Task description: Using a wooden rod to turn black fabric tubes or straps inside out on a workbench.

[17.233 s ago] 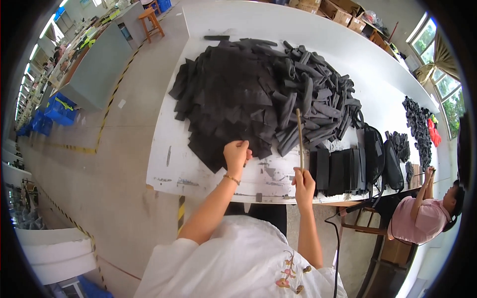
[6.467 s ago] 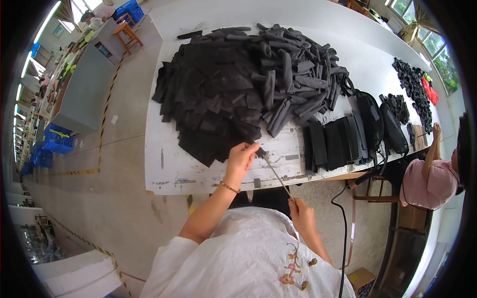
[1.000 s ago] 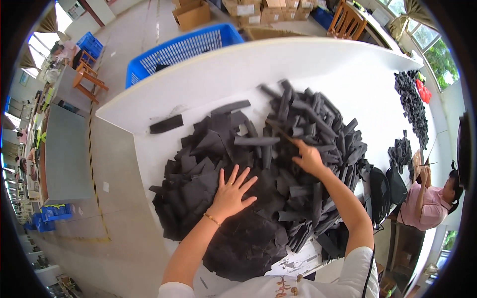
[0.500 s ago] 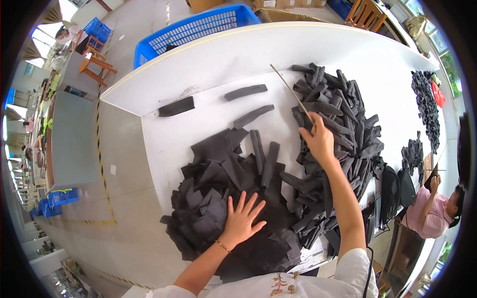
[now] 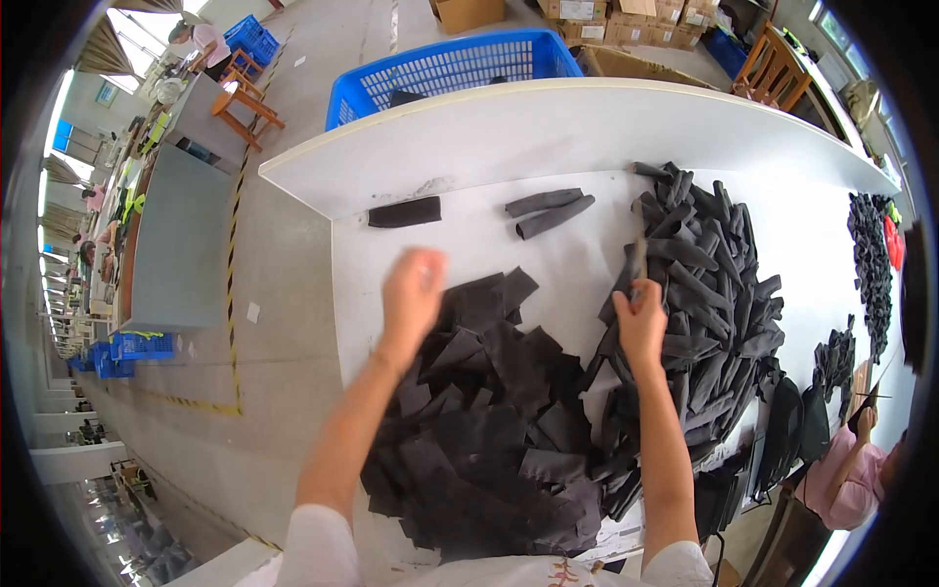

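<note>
My right hand grips a thin stick, which stands away from me at the left edge of a heap of dark rolled fabric tubes. Over the white tabletop hovers my left hand, smeared by motion; its fingers look curled, and whether it holds anything is unclear. Below and to its right spreads a pile of flat dark fabric pieces. Two dark fabric tubes lie side by side at the far side of the table. One flat dark strip rests to their left, near the low wall.
A low white wall borders the table's far side, with a blue plastic basket behind it. Dark bags hang at the right edge. Further right sits a person in pink near more dark pieces.
My left hand has lifted off the flat pile and moved away from me. Two tubes that lay on that pile are gone from there. The far two tubes now lie closer together.
</note>
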